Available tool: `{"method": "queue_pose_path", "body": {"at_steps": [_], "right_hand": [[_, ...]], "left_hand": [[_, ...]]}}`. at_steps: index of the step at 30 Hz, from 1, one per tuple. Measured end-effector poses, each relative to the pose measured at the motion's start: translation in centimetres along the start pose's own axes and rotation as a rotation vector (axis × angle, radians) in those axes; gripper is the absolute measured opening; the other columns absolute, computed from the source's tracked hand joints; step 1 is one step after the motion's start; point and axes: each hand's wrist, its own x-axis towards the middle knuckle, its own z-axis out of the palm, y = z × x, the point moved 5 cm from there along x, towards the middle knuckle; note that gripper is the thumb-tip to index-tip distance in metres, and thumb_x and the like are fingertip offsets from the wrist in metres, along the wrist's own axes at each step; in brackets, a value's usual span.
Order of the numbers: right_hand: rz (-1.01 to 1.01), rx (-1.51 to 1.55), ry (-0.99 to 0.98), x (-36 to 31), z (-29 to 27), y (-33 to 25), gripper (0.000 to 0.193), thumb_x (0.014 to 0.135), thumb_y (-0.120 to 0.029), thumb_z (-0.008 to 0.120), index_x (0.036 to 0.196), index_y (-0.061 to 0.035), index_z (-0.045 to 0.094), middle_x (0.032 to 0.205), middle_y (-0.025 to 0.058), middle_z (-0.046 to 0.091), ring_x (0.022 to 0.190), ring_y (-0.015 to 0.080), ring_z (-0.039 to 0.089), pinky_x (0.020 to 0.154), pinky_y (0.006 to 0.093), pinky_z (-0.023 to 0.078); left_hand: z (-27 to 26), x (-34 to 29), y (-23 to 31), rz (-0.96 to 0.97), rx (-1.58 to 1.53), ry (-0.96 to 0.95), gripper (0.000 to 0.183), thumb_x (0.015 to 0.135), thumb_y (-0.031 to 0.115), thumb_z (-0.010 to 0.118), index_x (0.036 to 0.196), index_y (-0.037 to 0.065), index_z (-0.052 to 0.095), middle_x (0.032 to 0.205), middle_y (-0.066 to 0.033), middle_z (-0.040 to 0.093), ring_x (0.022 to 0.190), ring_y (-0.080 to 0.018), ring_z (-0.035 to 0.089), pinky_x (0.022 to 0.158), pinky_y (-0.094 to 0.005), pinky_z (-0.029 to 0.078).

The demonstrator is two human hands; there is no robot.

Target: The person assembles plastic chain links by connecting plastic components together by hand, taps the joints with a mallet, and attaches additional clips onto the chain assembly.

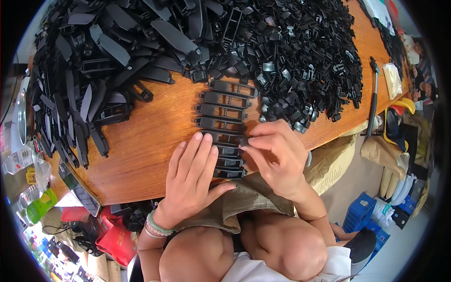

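Note:
A column of long black plastic parts (224, 112), each with an open frame section, lies side by side on the table in front of me. My left hand (190, 176) rests flat over the left ends of the nearer parts, fingers stretched out. At the right end of one part, my right hand (280, 157) pinches a small black plastic piece (244, 141) between thumb and forefinger. That piece is mostly covered by the fingertips. Nearest me, several parts have a shiny black piece in their frames; the farther ones show open gaps.
Long black parts (112, 47) are heaped at the far left. A big pile of small black pieces (305, 56) spreads at the far right. On the wooden table (136, 155), a hammer (373, 94) lies at the right edge and a phone (79, 187) at the left.

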Motion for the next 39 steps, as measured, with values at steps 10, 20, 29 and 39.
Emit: {"method": "queue_pose_path", "body": {"at_steps": [10, 20, 29, 39], "right_hand": [[-0.175, -0.092, -0.04, -0.1, 1.1, -0.9, 0.026, 0.066, 0.006, 0.072, 0.092, 0.0038, 0.067, 0.093, 0.012, 0.059, 0.071, 0.0256, 0.056, 0.061, 0.0347, 0.043], [-0.204, -0.25, -0.084, -0.7, 0.9, -0.9, 0.033, 0.068, 0.0, 0.074, 0.099, 0.004, 0.066, 0.097, 0.0143, 0.059, 0.077, 0.0273, 0.057, 0.065, 0.0372, 0.042], [0.213, -0.625, 0.409, -3.4, -11.0, 6.0, 0.024, 0.081, 0.013, 0.062, 0.099, -0.0012, 0.068, 0.098, 0.0135, 0.061, 0.085, 0.0281, 0.06, 0.074, 0.0361, 0.05], [0.335, -0.653, 0.307, -4.8, -12.5, 8.3, 0.026, 0.081, 0.009, 0.07, 0.105, -0.0023, 0.069, 0.104, 0.0103, 0.06, 0.092, 0.0231, 0.061, 0.068, 0.0313, 0.052]], "left_hand": [[-0.3, 0.3, -0.1, 0.032, 0.032, 0.052, 0.066, 0.087, 0.044, 0.068, 0.126, -0.008, 0.055, 0.134, -0.0252, 0.055, 0.128, -0.0401, 0.052, 0.105, -0.0531, 0.041], [0.0, 0.4, 0.2, 0.046, 0.018, 0.04, 0.068, 0.087, 0.043, 0.069, 0.129, -0.008, 0.053, 0.135, -0.0262, 0.054, 0.128, -0.0417, 0.051, 0.106, -0.0536, 0.04], [0.3, -0.3, 0.1, 0.003, 0.037, 0.004, 0.072, 0.085, 0.042, 0.071, 0.135, -0.006, 0.049, 0.14, -0.0253, 0.051, 0.131, -0.0421, 0.048, 0.107, -0.0552, 0.037], [0.4, -0.1, 0.0, 0.007, 0.05, 0.0, 0.075, 0.085, 0.047, 0.07, 0.135, -0.004, 0.049, 0.139, -0.0254, 0.051, 0.131, -0.0423, 0.048, 0.105, -0.0557, 0.038]]}}
